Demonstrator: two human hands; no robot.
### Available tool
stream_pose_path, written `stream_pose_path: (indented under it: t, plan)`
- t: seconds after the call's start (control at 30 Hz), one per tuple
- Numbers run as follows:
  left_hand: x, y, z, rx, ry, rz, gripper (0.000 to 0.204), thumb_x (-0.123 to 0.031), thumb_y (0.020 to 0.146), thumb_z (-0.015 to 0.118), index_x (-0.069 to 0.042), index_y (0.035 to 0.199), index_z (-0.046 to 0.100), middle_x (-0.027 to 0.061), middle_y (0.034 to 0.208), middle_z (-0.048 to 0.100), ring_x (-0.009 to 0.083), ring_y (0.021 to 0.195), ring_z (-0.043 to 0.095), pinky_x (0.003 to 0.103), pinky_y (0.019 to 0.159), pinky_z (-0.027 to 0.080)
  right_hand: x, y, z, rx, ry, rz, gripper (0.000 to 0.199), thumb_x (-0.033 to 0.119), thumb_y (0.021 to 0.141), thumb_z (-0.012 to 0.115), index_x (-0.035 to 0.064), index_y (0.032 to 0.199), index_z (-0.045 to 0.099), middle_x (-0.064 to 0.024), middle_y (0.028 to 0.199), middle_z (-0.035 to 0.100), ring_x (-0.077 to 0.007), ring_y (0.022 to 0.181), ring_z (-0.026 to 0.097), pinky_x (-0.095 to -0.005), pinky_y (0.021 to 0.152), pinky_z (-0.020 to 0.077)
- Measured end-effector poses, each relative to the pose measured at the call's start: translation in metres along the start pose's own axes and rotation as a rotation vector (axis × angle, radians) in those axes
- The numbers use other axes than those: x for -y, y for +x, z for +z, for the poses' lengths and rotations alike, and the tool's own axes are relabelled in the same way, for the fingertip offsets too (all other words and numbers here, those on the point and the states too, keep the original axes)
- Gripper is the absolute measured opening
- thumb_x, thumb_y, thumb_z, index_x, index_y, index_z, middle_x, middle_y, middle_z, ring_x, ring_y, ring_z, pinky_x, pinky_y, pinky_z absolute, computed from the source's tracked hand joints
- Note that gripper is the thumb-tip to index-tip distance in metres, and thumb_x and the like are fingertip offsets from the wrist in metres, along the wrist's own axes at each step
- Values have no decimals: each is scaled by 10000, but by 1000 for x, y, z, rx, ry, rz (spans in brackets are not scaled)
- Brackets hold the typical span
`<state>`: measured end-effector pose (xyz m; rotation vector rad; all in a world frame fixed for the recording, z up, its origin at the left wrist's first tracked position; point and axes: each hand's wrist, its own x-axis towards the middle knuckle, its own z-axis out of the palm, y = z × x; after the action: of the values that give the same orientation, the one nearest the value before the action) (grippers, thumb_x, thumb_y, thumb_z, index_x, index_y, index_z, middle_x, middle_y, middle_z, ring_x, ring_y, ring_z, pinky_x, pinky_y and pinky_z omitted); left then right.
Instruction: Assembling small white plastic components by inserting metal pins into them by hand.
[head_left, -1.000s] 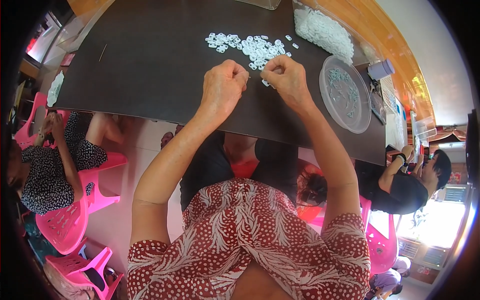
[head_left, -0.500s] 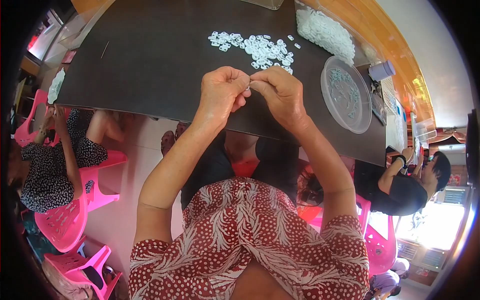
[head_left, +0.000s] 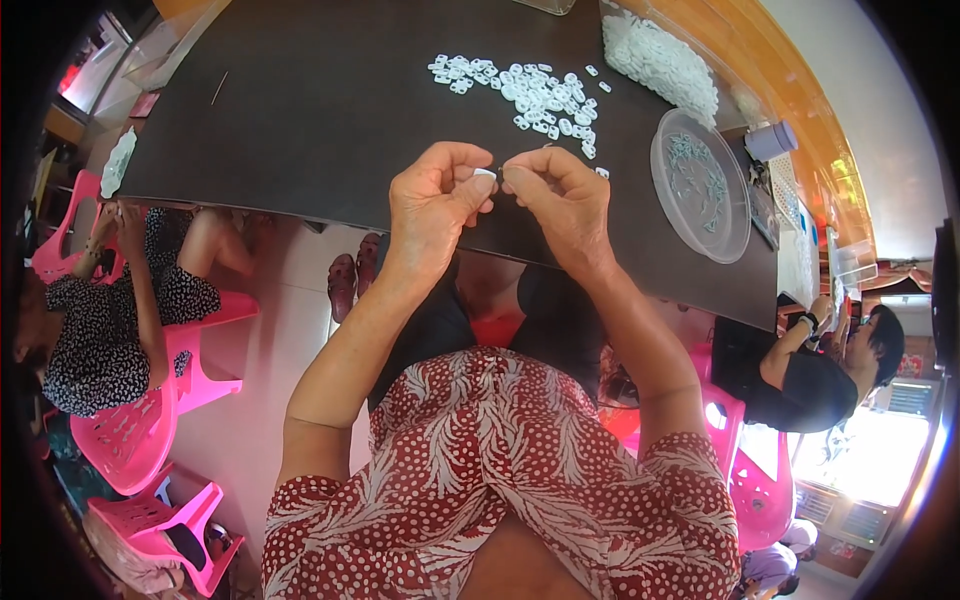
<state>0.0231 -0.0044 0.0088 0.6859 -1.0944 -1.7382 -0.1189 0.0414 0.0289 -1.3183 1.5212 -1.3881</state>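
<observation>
Left hand (head_left: 432, 205) has a small white piece (head_left: 484, 172) pinched between thumb and forefinger, held up near the front edge of the dark desk (head_left: 300, 130). Right hand (head_left: 565, 205) is just beside it, thumb and forefinger drawn together, tips close to the piece; from where I stand, can't tell if anything's gripped there, too small. Beyond both hands, a loose pile of similar white pieces (head_left: 545, 95) lies spread on the desk, and one stray piece (head_left: 602, 174) sits right by the right hand's knuckles. To the right, round clear dish (head_left: 712, 256) with small grey-green bits (head_left: 688, 150) in it; behind that, a big white heap (head_left: 660, 65) in a clear container. Lilac cup (head_left: 770, 141) near the dish, on its far right. Thin stick (head_left: 219, 88) lies alone at far left. Pink chair (head_left: 125, 440) to the left, next to a co-worker in a black-and-white pattern (head_left: 100, 350).
</observation>
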Motion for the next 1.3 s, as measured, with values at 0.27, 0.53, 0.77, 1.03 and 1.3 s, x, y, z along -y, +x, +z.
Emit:
stream_pose_path:
  t: [0.27, 0.53, 0.77, 1.03, 1.3]
  plan:
    - [0, -5, -5, -28, -24, -7, 112, -13, 835, 619, 23, 941, 613, 60, 789, 629, 84, 627, 560, 184, 534, 429, -1, -9, 12, -20, 26, -29, 79, 60, 849, 600, -14, 866, 624, 15, 732, 588, -20, 655, 499, -185, 588, 426]
    - [-5, -5, -9, -83, -203, -109, 52, -2, 813, 639, 20, 859, 628, 46, 782, 626, 95, 627, 560, 192, 528, 425, -1, -12, 17, -21, 76, -26, 83, 57, 845, 602, -21, 861, 624, 17, 737, 591, -26, 683, 508, -190, 612, 431]
    - [-4, -8, -7, -101, -202, -15, 101, 18, 800, 645, 38, 898, 631, 61, 752, 624, 103, 595, 558, 207, 491, 448, 10, -6, 24, -16, 71, -45, 89, 62, 836, 613, -23, 860, 625, 5, 753, 610, -27, 675, 511, -187, 606, 434]
    - [-8, -16, -13, -95, -34, -53, 121, 36, 808, 621, 59, 926, 632, 79, 752, 627, 107, 580, 578, 202, 475, 466, 11, -3, 16, -16, 105, 42, 117, 69, 827, 639, -21, 901, 637, -36, 800, 629, -63, 704, 566, -192, 632, 454]
    - [-9, -19, -10, -92, -161, -108, 87, 15, 833, 599, 58, 908, 598, 101, 752, 624, 124, 581, 603, 206, 464, 477, 10, -14, 16, 94, 45, 13, 62, 37, 826, 612, -19, 851, 610, -1, 759, 618, -18, 662, 520, -174, 583, 434]
